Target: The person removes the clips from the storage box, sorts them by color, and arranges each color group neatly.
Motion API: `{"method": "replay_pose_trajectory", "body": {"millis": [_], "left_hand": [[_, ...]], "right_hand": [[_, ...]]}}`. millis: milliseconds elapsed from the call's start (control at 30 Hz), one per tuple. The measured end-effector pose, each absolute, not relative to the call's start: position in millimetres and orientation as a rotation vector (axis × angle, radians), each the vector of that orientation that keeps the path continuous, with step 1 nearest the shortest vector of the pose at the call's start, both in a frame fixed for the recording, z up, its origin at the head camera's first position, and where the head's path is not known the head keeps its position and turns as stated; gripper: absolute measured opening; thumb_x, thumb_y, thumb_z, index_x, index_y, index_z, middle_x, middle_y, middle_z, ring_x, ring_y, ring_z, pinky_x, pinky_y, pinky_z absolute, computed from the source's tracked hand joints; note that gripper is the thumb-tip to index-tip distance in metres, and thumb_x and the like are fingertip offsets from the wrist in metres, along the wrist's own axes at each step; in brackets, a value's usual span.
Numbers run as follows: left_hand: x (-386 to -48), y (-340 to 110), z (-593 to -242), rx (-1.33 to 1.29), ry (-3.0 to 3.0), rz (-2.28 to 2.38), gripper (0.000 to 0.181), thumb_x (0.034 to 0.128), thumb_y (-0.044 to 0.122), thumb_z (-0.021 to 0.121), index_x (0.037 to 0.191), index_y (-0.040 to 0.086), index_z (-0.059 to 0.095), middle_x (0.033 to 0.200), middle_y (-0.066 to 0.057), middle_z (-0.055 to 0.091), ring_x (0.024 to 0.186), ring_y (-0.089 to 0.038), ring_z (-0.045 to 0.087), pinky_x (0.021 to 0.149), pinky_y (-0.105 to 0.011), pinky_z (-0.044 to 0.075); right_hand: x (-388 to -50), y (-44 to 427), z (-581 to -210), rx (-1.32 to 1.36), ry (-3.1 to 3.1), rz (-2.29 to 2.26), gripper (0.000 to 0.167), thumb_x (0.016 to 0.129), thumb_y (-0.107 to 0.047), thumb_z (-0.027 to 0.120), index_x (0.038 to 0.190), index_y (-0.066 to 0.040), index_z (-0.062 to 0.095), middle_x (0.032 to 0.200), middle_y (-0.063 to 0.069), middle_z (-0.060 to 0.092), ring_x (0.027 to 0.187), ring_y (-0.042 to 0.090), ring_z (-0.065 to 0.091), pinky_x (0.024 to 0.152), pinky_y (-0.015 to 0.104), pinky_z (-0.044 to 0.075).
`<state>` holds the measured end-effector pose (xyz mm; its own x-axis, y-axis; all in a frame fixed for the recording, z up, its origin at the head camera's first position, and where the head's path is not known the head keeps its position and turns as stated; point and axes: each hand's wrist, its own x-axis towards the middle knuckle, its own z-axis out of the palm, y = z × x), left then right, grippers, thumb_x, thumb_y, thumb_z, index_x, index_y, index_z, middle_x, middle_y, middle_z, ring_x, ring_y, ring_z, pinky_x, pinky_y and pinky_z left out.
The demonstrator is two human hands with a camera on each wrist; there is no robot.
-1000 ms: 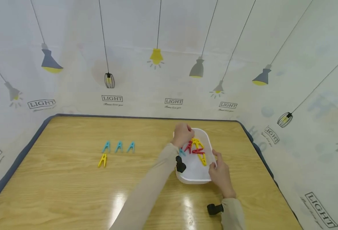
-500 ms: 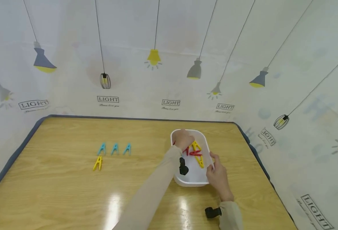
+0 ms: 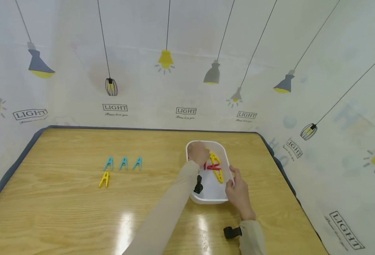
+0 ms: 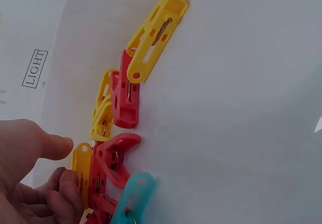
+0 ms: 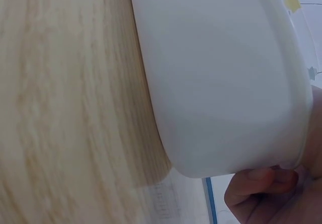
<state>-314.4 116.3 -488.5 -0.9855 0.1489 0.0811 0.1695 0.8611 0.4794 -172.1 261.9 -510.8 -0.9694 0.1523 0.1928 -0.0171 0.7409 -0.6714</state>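
Observation:
In the head view, my left hand (image 3: pixel 197 152) is inside the far left part of the white container (image 3: pixel 211 202). The left wrist view shows this hand (image 4: pixel 37 168) with its thumb apart from its curled fingers, beside an upright yellow clip (image 4: pixel 82 176). Near it lie red clips (image 4: pixel 116 158), a light blue clip (image 4: pixel 135 196) and further yellow clips (image 4: pixel 158 35). My right hand (image 3: pixel 238 193) grips the container's right rim. In the right wrist view, fingers of that hand (image 5: pixel 282 194) curl under the rim of the container (image 5: pixel 221 83).
On the wooden table (image 3: pixel 63 198), left of the container, three light blue clips (image 3: pixel 123 163) stand in a row, with one yellow clip (image 3: pixel 104 179) in front of the leftmost. A patterned curtain (image 3: pixel 143 81) surrounds the table's back and sides.
My left hand has moved from near the container's far rim to lower inside its far left part, covering the light blue clip in the head view. My right hand keeps its grip. The head view has shifted slightly.

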Motion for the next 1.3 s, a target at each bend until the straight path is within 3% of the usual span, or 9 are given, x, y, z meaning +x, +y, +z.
{"method": "replay_pose_trajectory", "body": {"millis": [133,333,433,567,667,800,1033,1167,1300], "left_hand": [[-317,115,-493,-0.282,-3.004,-0.680,0.031,0.0965,0.028,0.061,0.081,0.003,0.071,0.098,-0.013,0.076,0.097,-0.028,0.071,0.090,-0.040,0.054],[-319,116,-494,-0.243,-2.964,-0.794,0.019,0.0824,0.017,0.063,0.068,0.005,0.061,0.087,-0.013,0.074,0.087,-0.028,0.069,0.083,-0.039,0.054],[-317,115,-494,-0.203,-2.960,-0.941,0.013,0.0797,0.014,0.065,0.080,0.001,0.066,0.097,-0.016,0.074,0.096,-0.030,0.067,0.095,-0.040,0.051],[-315,115,-494,-0.171,-2.937,-1.083,0.032,0.0782,0.014,0.070,0.104,-0.005,0.069,0.111,-0.018,0.072,0.111,-0.032,0.064,0.108,-0.040,0.044],[-314,115,-496,-0.177,-2.922,-1.074,0.031,0.0777,0.014,0.069,0.103,-0.005,0.068,0.111,-0.017,0.072,0.111,-0.032,0.063,0.109,-0.040,0.043],[-313,114,-497,-0.229,-2.877,-0.985,0.012,0.0765,0.011,0.069,0.075,0.003,0.061,0.092,-0.014,0.071,0.100,-0.031,0.065,0.103,-0.038,0.045],[-311,113,-492,-0.328,-2.830,-0.938,0.039,0.0719,0.005,0.063,0.053,0.017,0.031,0.056,0.003,0.037,0.062,-0.018,0.048,0.069,-0.029,0.042],[-310,112,-487,-0.331,-2.839,-1.085,0.034,0.0796,0.007,0.061,0.054,0.015,0.041,0.050,0.005,0.037,0.049,-0.013,0.043,0.053,-0.025,0.029],[-308,110,-477,-0.296,-2.780,-1.317,0.013,0.0882,0.013,0.064,0.075,0.013,0.066,0.068,0.005,0.060,0.061,-0.009,0.054,0.057,-0.021,0.040]], "right_hand": [[-172,262,-514,-0.129,-2.719,1.084,0.051,0.094,0.003,0.049,0.145,0.000,0.045,0.064,0.003,0.043,0.054,0.012,0.040,0.049,0.023,0.034],[-172,263,-514,-0.113,-2.695,1.070,0.051,0.093,0.003,0.050,0.144,0.000,0.046,0.064,0.004,0.045,0.053,0.012,0.040,0.048,0.024,0.034],[-172,263,-513,-0.102,-2.687,1.055,0.051,0.092,0.003,0.050,0.143,0.000,0.046,0.063,0.003,0.045,0.053,0.012,0.040,0.048,0.024,0.033],[-172,263,-512,-0.116,-2.686,1.048,0.051,0.092,0.003,0.050,0.143,0.000,0.047,0.063,0.003,0.044,0.053,0.012,0.040,0.048,0.024,0.033],[-173,263,-512,-0.120,-2.697,1.051,0.051,0.093,0.002,0.050,0.144,0.000,0.046,0.063,0.004,0.045,0.053,0.013,0.040,0.049,0.024,0.033],[-173,263,-512,-0.129,-2.709,1.076,0.052,0.093,0.002,0.049,0.145,-0.001,0.045,0.065,0.004,0.046,0.054,0.013,0.042,0.049,0.024,0.034],[-173,263,-512,-0.127,-2.696,1.055,0.051,0.093,0.002,0.049,0.144,-0.001,0.046,0.065,0.005,0.046,0.054,0.013,0.041,0.049,0.024,0.034],[-172,261,-511,-0.090,-2.682,1.046,0.051,0.092,0.003,0.049,0.142,0.001,0.047,0.064,0.004,0.045,0.053,0.012,0.040,0.048,0.024,0.033],[-172,259,-511,-0.084,-2.694,1.046,0.051,0.092,0.003,0.049,0.143,0.001,0.046,0.064,0.003,0.044,0.053,0.012,0.040,0.048,0.024,0.033]]}}
